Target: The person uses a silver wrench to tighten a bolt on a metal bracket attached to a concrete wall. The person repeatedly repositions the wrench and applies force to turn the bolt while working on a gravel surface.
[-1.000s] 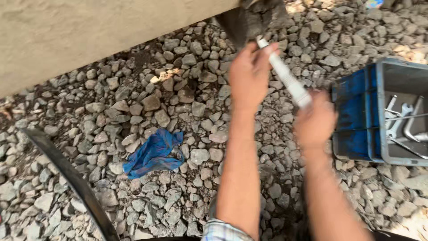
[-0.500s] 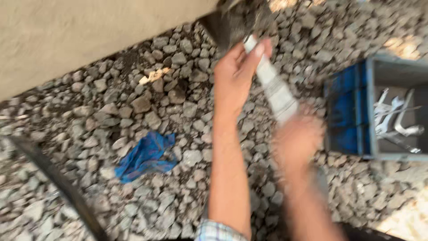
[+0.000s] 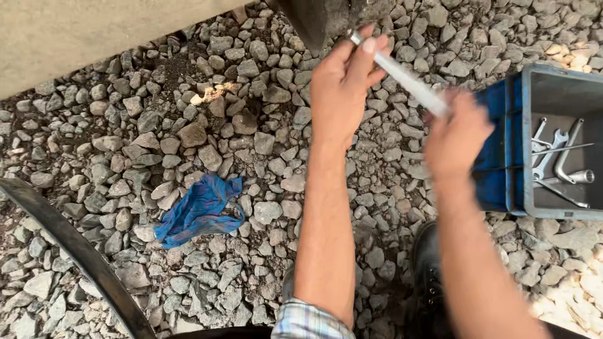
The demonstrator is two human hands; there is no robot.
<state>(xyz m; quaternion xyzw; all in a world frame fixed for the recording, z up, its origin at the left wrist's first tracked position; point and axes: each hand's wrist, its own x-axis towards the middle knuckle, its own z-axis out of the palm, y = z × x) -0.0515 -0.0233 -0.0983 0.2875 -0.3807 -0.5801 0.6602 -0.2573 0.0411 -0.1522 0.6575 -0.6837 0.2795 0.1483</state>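
We are gripping a long wrench (image 3: 405, 78) in both hands: left hand (image 3: 342, 85) clasping its upper end to steady it at the dark fitting (image 3: 320, 19), right hand (image 3: 455, 135) clenching the handle for leverage. Toolbox (image 3: 553, 81) sitting just beside, over gravel (image 3: 125, 125); blue rag (image 3: 198, 210) lying apart.

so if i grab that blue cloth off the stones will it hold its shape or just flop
The blue cloth lies crumpled, draped over the gravel, so it would probably hang limp. It looks thin, likely light. The rough stones might snag its folds slightly as it lifts.
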